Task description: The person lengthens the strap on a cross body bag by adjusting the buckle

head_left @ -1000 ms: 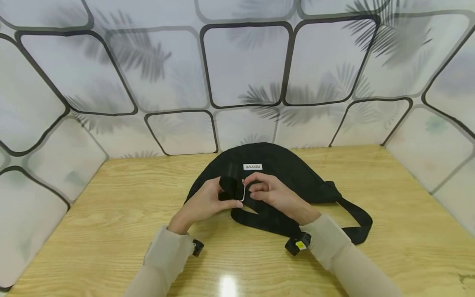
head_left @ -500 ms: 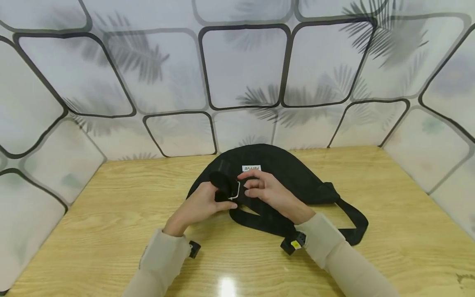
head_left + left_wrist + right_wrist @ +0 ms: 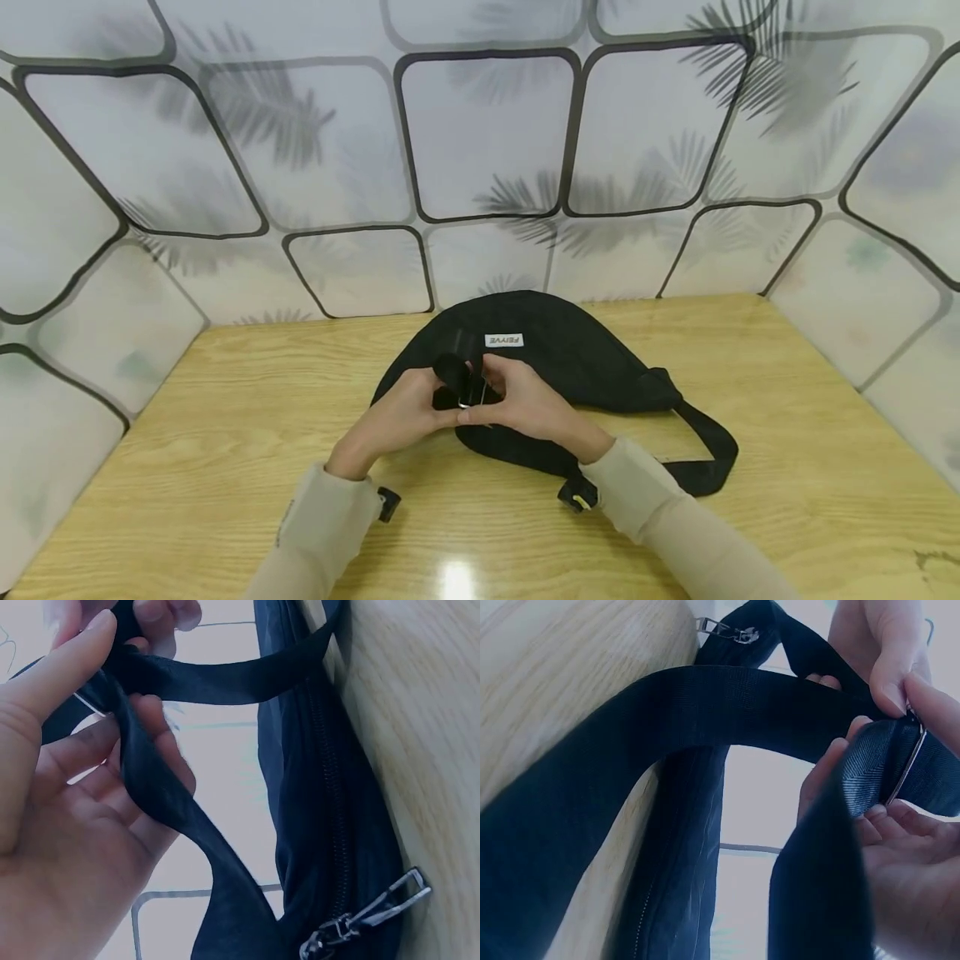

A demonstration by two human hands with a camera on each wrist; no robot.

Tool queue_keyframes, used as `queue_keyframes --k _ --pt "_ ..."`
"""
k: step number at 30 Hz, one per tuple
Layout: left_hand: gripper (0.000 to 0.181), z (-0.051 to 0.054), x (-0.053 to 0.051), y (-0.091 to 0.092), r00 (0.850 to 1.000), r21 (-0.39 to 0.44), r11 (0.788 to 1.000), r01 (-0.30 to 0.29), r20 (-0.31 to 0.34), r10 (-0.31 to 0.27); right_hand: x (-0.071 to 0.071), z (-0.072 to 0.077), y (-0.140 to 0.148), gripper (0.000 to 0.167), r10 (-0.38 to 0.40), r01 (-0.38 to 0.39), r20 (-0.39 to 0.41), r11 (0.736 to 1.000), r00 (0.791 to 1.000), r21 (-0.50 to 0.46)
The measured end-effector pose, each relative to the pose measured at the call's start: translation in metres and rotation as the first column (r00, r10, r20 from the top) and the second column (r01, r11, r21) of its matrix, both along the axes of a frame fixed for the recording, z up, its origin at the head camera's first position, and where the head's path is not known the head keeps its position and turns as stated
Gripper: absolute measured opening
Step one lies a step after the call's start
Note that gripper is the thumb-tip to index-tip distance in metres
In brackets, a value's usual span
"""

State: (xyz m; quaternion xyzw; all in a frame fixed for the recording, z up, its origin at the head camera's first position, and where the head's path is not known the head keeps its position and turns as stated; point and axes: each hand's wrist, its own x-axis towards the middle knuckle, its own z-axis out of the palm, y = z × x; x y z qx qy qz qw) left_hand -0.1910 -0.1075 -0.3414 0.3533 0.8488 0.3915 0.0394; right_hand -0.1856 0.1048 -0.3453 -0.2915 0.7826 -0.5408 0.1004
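A black sling bag point(image 3: 573, 350) with a white label lies on the table. Its strap point(image 3: 217, 679) is looped up between both hands. My left hand point(image 3: 405, 408) grips the strap at a metal slider buckle point(image 3: 907, 769), thumb in front and fingers behind. From the right, my right hand point(image 3: 528, 404) pinches the buckle and the webbing threaded through it. Both thumbs meet at the buckle's lower edge. In the left wrist view, webbing and fingers hide most of the buckle. A zipper pull point(image 3: 382, 907) hangs from the bag's zipper.
The wooden table point(image 3: 225, 467) runs under the bag. A patterned cloth wall point(image 3: 487, 133) stands behind it and at both sides. A loop of strap point(image 3: 716, 442) lies on the table at the bag's right.
My right hand has moved left from beside the buckle and taken hold of it with the strap. The buckle has turned edge-on. My left hand keeps its grip.
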Motion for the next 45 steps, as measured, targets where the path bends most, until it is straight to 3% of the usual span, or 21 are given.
queue_keyframes --k 11,18,27,36,45 --pt "0.034 0.000 0.002 -0.002 1.000 0.036 0.999 -0.017 0.019 0.017 -0.001 0.006 0.002 0.049 -0.041 0.043 -0.057 0.998 0.998 0.040" --pt "0.019 0.001 0.002 -0.006 1.000 0.008 1.000 -0.026 0.016 0.026 -0.002 0.008 0.004 0.048 -0.006 0.008 -0.073 1.000 0.997 0.028" --pt "0.045 0.001 0.003 -0.009 0.999 -0.047 0.999 -0.026 -0.027 0.025 -0.001 0.008 0.011 0.052 0.001 0.001 -0.064 1.000 0.998 0.028" --pt "0.041 0.000 0.004 -0.010 1.000 -0.050 0.999 -0.017 -0.014 0.016 0.001 0.005 0.016 0.054 -0.032 0.035 -0.072 0.999 0.997 0.039" --pt "0.043 0.001 0.005 -0.013 1.000 -0.072 0.997 -0.014 0.008 0.015 0.000 0.005 0.022 0.048 -0.009 0.012 -0.082 0.999 0.997 0.031"
